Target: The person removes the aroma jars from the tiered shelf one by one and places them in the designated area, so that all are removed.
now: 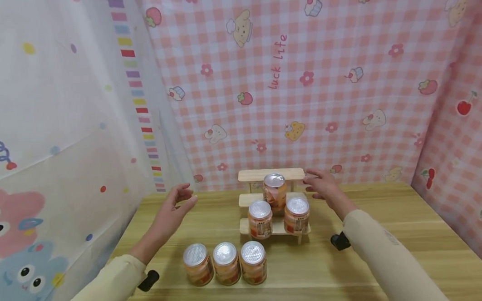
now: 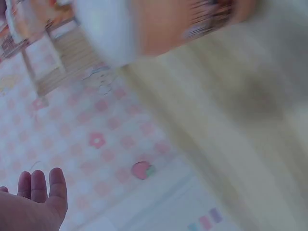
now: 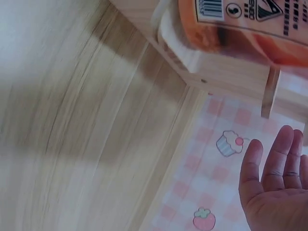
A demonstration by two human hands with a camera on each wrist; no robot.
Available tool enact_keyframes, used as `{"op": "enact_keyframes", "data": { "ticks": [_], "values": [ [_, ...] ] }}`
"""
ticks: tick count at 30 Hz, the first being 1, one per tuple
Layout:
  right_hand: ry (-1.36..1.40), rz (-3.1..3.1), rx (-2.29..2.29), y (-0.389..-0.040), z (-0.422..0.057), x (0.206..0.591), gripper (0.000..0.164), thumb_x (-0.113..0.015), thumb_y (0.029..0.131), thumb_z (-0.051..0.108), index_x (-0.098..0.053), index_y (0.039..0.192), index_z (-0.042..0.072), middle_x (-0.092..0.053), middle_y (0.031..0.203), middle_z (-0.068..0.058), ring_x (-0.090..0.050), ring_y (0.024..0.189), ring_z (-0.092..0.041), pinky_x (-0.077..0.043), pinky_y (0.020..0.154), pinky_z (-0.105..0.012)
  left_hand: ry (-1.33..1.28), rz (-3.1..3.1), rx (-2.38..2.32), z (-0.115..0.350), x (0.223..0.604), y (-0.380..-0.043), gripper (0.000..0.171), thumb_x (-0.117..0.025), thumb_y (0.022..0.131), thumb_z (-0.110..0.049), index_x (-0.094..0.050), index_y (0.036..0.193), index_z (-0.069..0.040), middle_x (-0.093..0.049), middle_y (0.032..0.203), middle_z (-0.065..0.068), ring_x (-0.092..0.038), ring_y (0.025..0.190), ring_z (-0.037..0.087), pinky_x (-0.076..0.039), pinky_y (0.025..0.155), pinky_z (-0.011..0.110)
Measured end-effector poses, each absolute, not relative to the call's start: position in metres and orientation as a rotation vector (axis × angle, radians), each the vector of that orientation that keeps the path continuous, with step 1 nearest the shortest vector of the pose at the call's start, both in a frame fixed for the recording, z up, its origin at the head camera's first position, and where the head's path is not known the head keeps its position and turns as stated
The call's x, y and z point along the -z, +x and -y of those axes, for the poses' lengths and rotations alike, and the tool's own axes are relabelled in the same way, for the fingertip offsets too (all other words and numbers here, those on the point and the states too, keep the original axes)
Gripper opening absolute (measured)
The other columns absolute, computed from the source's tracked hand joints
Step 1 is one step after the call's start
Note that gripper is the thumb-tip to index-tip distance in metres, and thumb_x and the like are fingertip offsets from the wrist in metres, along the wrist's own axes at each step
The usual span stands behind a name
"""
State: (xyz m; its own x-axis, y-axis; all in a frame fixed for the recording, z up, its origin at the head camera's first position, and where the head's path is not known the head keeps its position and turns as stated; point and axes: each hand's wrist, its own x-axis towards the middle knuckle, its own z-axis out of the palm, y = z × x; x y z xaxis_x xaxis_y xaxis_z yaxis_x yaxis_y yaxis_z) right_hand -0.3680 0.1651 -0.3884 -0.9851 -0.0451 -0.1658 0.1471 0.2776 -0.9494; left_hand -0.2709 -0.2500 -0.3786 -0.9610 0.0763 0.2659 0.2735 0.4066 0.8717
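My left hand (image 1: pixel 174 211) hovers over the left part of the table with loosely bent fingers and holds nothing. My right hand (image 1: pixel 326 189) is beside the right end of a three-step wooden rack (image 1: pixel 248 175), its fingertips close to the top board and nothing in its grasp. One orange jar (image 1: pixel 275 198) with a silver lid stands on the middle step. Two more jars, a left one (image 1: pixel 260 220) and a right one (image 1: pixel 296 216), stand on the lowest step. In the right wrist view, a jar's printed label (image 3: pixel 245 24) shows above the open fingers (image 3: pixel 276 166).
Three like jars stand in a row on the table in front of the rack: a left jar (image 1: pixel 198 265), a middle jar (image 1: pixel 227 263) and a right jar (image 1: pixel 253 262). Behind the wooden table (image 1: pixel 377 252) hangs a pink checked cloth (image 1: pixel 303 97), with a white curtain (image 1: pixel 79 109) at left.
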Motion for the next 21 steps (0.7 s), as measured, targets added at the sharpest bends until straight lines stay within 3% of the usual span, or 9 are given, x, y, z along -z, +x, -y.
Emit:
{"op": "enact_keyframes", "data": {
  "ticks": [12,21],
  "values": [
    [0.097,-2.428,1.914,-0.358,-0.178,0.368,0.055,-0.051,0.104,0.024,-0.036,0.154,0.009,-0.048,0.145,-0.023,-0.052,0.126,-0.038,-0.045,0.102,-0.048,-0.293,2.433,1.649,0.208,0.331,-0.321,0.065,-0.062,0.098,-0.042,-0.039,0.148,-0.010,-0.053,0.131,0.013,-0.049,0.126,0.029,-0.041,0.104,0.049],
    [-0.021,-2.385,2.006,-0.346,-0.165,0.348,0.059,-0.055,0.103,0.029,-0.035,0.153,0.006,-0.045,0.147,-0.023,-0.050,0.128,-0.038,-0.044,0.104,-0.046,-0.254,2.458,1.664,0.183,0.322,-0.355,0.082,-0.064,0.092,-0.056,-0.033,0.153,-0.012,-0.048,0.139,0.012,-0.047,0.128,0.027,-0.041,0.106,0.047]
  ]
}}
